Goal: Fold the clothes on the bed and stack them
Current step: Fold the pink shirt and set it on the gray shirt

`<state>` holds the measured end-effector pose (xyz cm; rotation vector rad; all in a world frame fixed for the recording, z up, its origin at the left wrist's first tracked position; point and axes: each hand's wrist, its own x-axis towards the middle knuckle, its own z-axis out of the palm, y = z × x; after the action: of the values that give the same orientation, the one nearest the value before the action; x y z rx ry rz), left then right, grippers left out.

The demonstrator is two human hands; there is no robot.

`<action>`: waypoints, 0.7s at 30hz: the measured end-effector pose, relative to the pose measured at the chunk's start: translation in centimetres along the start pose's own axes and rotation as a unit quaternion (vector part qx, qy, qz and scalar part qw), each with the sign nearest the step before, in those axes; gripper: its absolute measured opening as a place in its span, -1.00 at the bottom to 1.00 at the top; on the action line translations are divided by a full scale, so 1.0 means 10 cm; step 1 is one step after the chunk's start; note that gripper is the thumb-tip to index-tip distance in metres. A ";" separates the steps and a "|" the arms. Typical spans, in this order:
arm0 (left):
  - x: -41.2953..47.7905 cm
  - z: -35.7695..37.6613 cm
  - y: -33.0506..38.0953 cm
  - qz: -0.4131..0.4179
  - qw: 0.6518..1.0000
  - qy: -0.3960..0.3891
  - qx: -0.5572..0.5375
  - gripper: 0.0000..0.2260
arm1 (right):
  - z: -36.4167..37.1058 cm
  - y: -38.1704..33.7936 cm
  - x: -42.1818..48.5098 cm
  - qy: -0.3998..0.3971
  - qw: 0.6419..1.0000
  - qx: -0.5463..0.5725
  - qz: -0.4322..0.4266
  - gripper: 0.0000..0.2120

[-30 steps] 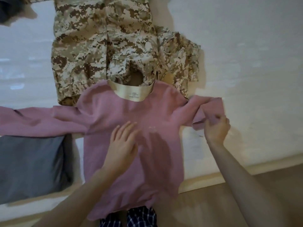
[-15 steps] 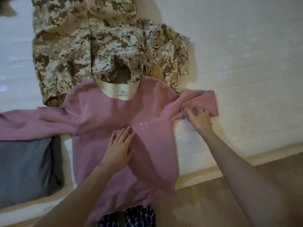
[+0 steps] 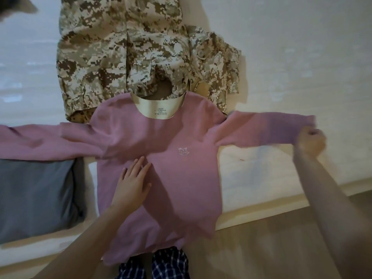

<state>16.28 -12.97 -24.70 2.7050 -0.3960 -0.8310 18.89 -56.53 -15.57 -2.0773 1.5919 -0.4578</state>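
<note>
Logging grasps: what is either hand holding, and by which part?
The right hand grips the pink sweater by its sleeve end; the left hand rests flat on its front.

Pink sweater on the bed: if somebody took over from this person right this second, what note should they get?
Left hand: open, pressing flat on the chest of the pink sweater.
Right hand: grips the cuff end of the right-side sleeve, held out straight.
The sweater lies face up on the bed, hem over the edge, collar overlapping the camouflage garment. Other sleeve spread out left, beside a grey cushion.
Done: sweater spread flat; no fold visible.
Left: fold sleeves and body, handle the camouflage garment, stack both.
</note>
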 end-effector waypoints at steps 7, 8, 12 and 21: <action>0.11 -0.52 0.10 -0.148 0.846 0.078 -0.506 -0.81 | -0.66 -0.94 -0.90 -0.122 0.964 0.147 -0.187 -0.62; 0.12 -0.60 0.09 -0.176 0.795 0.079 -0.575 -0.80 | -0.55 -1.04 -1.27 -0.180 0.940 0.141 -0.252 -0.65; 0.18 -0.86 -0.18 -0.237 0.619 0.058 -0.746 -0.63 | 0.00 -1.20 -2.54 -0.587 0.717 -0.096 -0.363 -0.35; 0.43 -1.05 -0.49 -0.247 0.775 0.136 -0.566 -0.67 | 0.66 -0.81 -1.78 -0.321 0.815 -0.204 -0.436 -0.50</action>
<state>26.62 -7.99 -20.23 1.6754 0.7163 -0.4862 24.11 -36.62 -16.07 -2.7951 0.2876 0.3485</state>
